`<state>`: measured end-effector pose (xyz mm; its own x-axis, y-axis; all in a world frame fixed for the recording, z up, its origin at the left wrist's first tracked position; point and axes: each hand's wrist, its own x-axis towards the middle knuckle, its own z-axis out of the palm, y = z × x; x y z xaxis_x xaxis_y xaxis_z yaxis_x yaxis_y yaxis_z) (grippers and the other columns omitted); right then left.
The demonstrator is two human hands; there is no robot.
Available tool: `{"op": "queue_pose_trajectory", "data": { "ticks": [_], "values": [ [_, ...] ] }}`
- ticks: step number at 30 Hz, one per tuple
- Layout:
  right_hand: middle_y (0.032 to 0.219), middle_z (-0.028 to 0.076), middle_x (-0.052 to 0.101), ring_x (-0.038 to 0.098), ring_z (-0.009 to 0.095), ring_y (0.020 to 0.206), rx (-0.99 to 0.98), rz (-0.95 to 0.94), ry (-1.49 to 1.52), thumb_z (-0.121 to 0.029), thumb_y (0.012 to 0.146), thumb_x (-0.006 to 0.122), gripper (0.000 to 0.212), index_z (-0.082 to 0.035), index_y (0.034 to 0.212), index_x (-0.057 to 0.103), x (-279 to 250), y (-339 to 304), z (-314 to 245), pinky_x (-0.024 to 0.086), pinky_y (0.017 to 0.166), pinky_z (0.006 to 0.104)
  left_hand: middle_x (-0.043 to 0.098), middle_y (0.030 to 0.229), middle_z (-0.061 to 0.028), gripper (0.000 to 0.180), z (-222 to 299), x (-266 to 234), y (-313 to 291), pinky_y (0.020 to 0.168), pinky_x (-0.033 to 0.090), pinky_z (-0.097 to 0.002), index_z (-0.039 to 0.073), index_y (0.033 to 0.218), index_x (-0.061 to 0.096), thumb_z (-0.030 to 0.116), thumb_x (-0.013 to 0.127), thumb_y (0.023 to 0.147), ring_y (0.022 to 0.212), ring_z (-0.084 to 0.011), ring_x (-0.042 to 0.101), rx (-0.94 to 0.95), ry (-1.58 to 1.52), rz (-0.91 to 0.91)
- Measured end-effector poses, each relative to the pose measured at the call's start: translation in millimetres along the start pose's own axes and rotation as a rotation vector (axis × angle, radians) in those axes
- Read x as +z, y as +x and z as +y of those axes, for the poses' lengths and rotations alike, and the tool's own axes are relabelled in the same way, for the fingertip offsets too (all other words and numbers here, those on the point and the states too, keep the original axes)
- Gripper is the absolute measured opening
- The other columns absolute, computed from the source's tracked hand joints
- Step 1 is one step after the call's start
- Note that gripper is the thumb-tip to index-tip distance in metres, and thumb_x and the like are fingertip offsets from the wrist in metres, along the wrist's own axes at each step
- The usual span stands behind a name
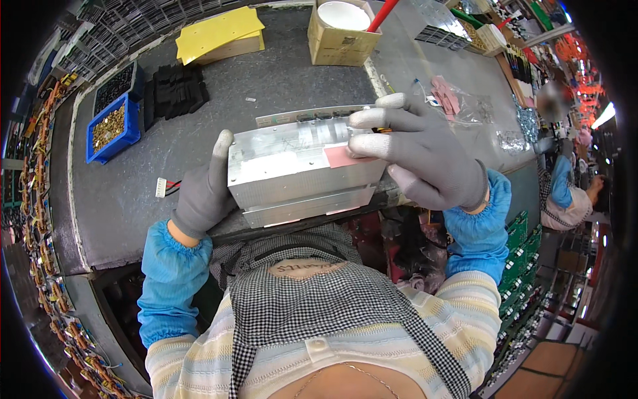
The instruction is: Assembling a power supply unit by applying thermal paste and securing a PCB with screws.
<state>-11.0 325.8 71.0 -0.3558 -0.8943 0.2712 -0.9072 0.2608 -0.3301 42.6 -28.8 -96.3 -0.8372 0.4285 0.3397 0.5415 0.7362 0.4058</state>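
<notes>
Metal box [292, 165] was gripped at one end by the left hand [205, 194], likely for steadiness, while the loosely spread right hand [435, 156] touched its pink pad [337, 158].

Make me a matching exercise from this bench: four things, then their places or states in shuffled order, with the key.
Column one
1. Left hand
2. Right hand
3. Bright blue bin
4. Yellow sheets

Column two
A. Near the far edge of the bench, beside the cardboard box
B. Fingers at the pink pad on top of the metal case
C. Holding small brass-coloured parts
D. At the left end of the metal case

Pairs: 1-D, 2-B, 3-C, 4-A
</notes>
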Motion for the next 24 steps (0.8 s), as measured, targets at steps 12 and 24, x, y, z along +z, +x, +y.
{"op": "queue_pose_trajectory", "data": {
  "ticks": [12,24],
  "values": [
    [0.097,0.011,0.072,0.070,0.023,0.088,0.880,0.456,-0.208,-0.003,0.085,0.064,0.028,-0.003,0.113,0.067,-50.5,-134.0,90.9,0.055,0.080,0.0372,0.072,0.109,-0.0177,0.099,-3.5,-2.1,1.4,0.069,0.058,-0.0391,-0.006,0.154,0.016,0.021,0.079,0.082,0.083,-0.0368,0.073,0.055,0.038,0.004],
    [0.115,0.015,0.070,0.069,0.032,0.101,0.909,0.116,-0.318,-0.005,0.086,0.066,0.044,-0.013,0.129,0.062,-0.6,-228.2,195.5,0.055,0.085,0.0383,0.058,0.137,-0.0173,0.055,-8.7,0.3,-6.9,0.113,0.041,-0.0412,0.005,0.142,0.051,0.016,0.066,0.090,0.126,-0.0338,0.057,-0.133,0.018,-0.206]
  ]
}}
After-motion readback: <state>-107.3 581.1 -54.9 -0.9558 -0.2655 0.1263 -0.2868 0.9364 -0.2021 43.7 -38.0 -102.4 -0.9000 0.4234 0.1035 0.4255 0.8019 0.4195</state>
